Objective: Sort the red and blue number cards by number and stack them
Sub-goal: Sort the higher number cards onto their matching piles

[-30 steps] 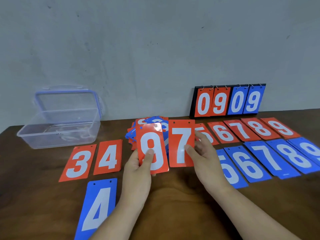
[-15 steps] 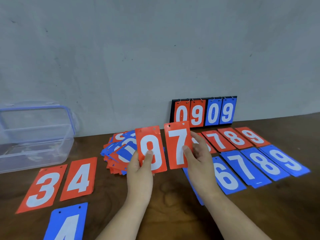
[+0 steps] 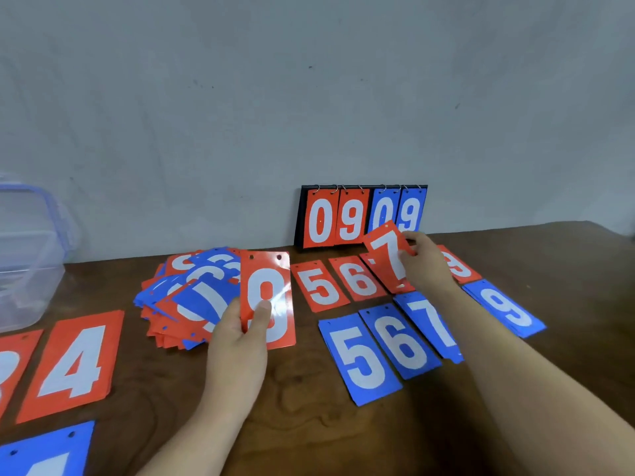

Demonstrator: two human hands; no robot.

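Note:
My left hand [image 3: 238, 341] pinches a red 9 card [image 3: 268, 297] upright, just right of a loose pile of mixed red and blue cards [image 3: 185, 297]. My right hand [image 3: 426, 262] holds a red 7 card [image 3: 388, 255] tilted over the red 7 spot in the back row, beside the red 5 [image 3: 318, 286] and red 6 [image 3: 357, 278]. A red 9 [image 3: 458, 267] lies partly hidden behind that hand. In front lie blue 5 [image 3: 359, 359], blue 6 [image 3: 400, 341], blue 7 [image 3: 429, 321] and blue 9 [image 3: 503, 309]. My right forearm hides the 8 cards.
A black flip scoreboard [image 3: 360, 214] reading 09 09 leans on the wall. A clear plastic box [image 3: 27, 255] stands at the far left. Red 3 [image 3: 7, 369], red 4 [image 3: 74, 364] and a blue card [image 3: 48, 455] lie at the front left of the wooden table [image 3: 309, 424].
My right hand carried the red 7 away from the middle, back and right over the red row. My left hand keeps the red 9. The view shifted right and down.

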